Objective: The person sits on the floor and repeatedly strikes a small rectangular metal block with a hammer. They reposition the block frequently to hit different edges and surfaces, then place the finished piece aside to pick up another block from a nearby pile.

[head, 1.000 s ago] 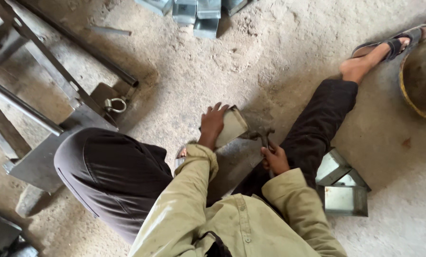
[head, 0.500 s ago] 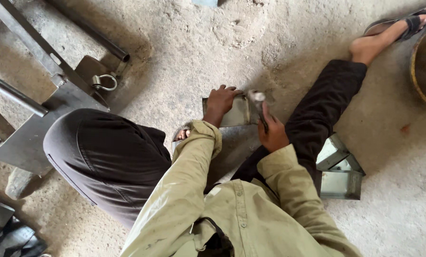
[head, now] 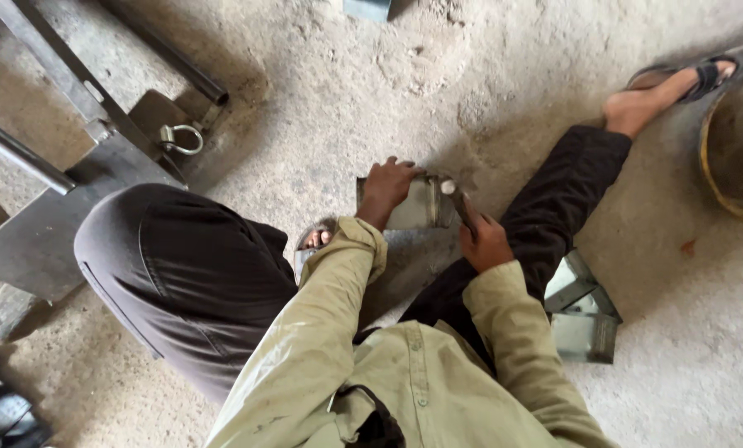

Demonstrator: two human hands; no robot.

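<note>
The sheet-metal piece point(head: 417, 203), a small folded box form, lies on the concrete floor point(head: 321, 99) between the seated person's legs. The left hand point(head: 388, 184) presses down on its left part, fingers spread flat over the top. The right hand point(head: 483, 242) is closed around the handle of a hammer point(head: 457, 197), whose head sits at the piece's right edge.

For a clean result, keep the left hand's fingers well away from the struck edge. Hold the piece flat against the floor so it cannot skid. Strike squarely with short, controlled blows. More folded metal boxes point(head: 583, 311) lie just beside the right leg.
</note>
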